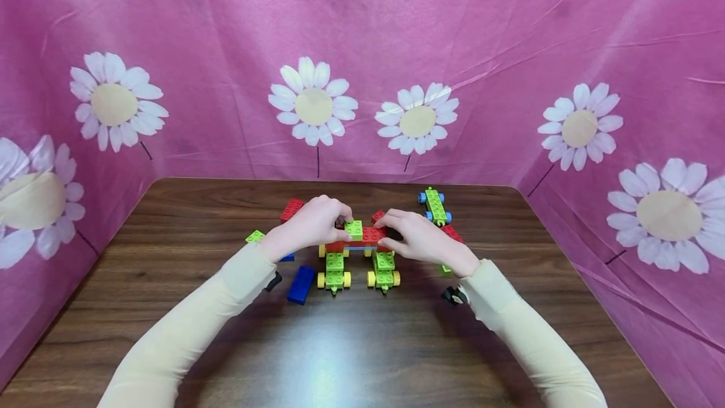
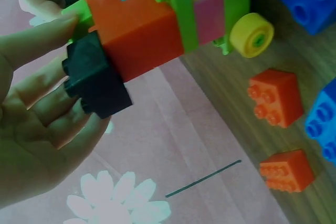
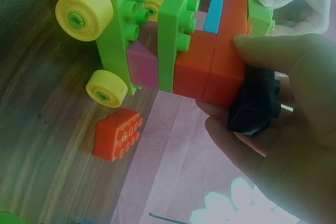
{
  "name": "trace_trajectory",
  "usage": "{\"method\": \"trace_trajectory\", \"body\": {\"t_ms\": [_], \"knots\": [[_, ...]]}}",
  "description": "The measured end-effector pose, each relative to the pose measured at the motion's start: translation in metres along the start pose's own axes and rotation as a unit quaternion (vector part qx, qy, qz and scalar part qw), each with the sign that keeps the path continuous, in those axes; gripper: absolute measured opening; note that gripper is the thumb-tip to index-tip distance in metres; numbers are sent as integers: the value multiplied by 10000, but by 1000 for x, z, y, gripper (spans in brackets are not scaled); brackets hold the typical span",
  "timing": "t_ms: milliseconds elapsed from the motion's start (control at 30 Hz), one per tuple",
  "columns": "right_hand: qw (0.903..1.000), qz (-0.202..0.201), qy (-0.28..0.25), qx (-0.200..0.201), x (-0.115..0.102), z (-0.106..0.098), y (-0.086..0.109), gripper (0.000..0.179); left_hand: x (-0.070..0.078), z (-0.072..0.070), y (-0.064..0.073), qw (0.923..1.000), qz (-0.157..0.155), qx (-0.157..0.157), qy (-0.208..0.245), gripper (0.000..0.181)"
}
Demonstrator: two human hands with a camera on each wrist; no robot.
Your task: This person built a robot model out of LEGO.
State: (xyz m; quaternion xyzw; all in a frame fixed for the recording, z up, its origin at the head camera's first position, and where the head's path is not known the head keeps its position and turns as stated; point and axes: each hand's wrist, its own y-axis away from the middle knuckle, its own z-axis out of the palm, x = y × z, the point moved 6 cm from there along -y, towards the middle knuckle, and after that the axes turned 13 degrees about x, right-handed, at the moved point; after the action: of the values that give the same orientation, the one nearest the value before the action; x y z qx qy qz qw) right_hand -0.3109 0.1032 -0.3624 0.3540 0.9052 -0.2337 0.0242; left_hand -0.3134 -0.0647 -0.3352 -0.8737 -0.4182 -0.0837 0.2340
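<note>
A toy brick vehicle (image 1: pixel 372 235) stands mid-table, with red bricks bridging two lime green wheeled bases (image 1: pixel 335 279) that have yellow wheels. My left hand (image 1: pixel 311 220) pinches a lime green brick (image 1: pixel 354 230) on top of the red layer, thumb on its near side. On the other side, my right hand (image 1: pixel 421 238) grips the red bricks (image 3: pixel 220 51), its thumb on the front and fingers behind. Black bricks (image 2: pixel 97 74) sit at the top by both hands. Pink bricks (image 3: pixel 143 62) and a light blue piece (image 3: pixel 214 11) show lower in the stack.
Loose on the wooden table (image 1: pixel 340 345) lie a dark blue brick (image 1: pixel 301 284), a red brick (image 1: pixel 291 209) and a lime green brick (image 1: pixel 255 236) at left. A lime green wheeled base (image 1: pixel 435 206) with blue wheels stands back right. Pink flowered cloth (image 1: pixel 362 17) hangs behind.
</note>
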Motion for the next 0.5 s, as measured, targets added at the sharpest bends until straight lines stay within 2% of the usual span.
{"method": "trace_trajectory", "body": {"t_ms": [133,233,367,500], "knots": [[10000,-48,-49,21,-2,-1,-1,26,5,-1,-2,9994,127,-112,-313,23],[10000,-53,-37,20,-2,-1,-1,26,6,1,-3,9990,141,-201,-378,19],[10000,-72,13,19,0,0,-1,26,5,2,-2,9994,187,-165,-230,15],[10000,-52,-3,-11,0,0,-2,27,-1,3,0,9999,140,-58,11,21]]}}
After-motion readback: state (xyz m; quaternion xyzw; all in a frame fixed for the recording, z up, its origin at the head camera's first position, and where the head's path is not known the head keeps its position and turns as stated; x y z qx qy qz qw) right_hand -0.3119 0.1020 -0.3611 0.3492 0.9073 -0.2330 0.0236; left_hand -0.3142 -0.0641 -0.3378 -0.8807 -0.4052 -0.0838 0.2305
